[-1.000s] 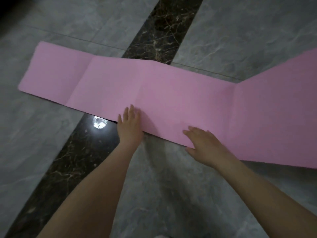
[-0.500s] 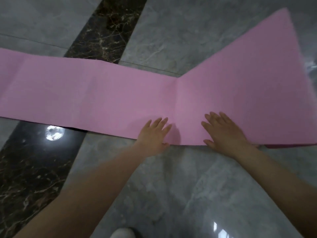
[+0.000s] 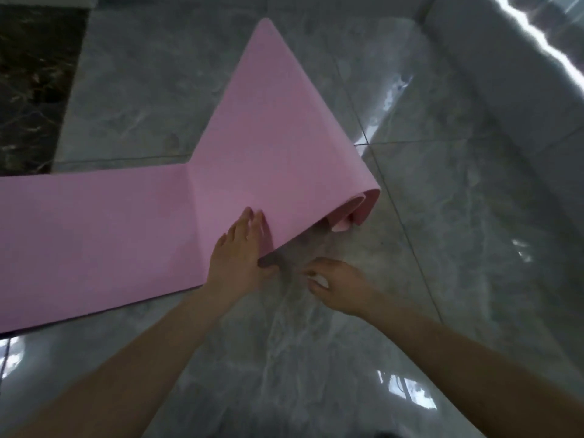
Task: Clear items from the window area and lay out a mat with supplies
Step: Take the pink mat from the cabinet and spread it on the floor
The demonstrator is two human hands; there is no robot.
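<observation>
A long pink mat point(image 3: 104, 229) lies unfolded on the floor, flat on the left up to a crease. Right of the crease its last section point(image 3: 278, 137) rises off the floor, and its far right end curls under into a loose roll point(image 3: 363, 207). My left hand point(image 3: 240, 251) presses flat on the mat, fingers together, just right of the crease at the near edge. My right hand point(image 3: 335, 286) rests on the bare floor beside the lifted edge, fingers bent, not touching the mat and holding nothing.
The floor is glossy grey marble tile point(image 3: 316, 358) with a dark brown marble strip point(image 3: 28, 83) at the upper left. A raised grey ledge point(image 3: 512, 90) runs along the right, with bright window light point(image 3: 550, 39) above it.
The view swung right. The mat's right section lifted and its end curled under. My right hand left the mat for the floor; my left hand crossed to the right of the crease.
</observation>
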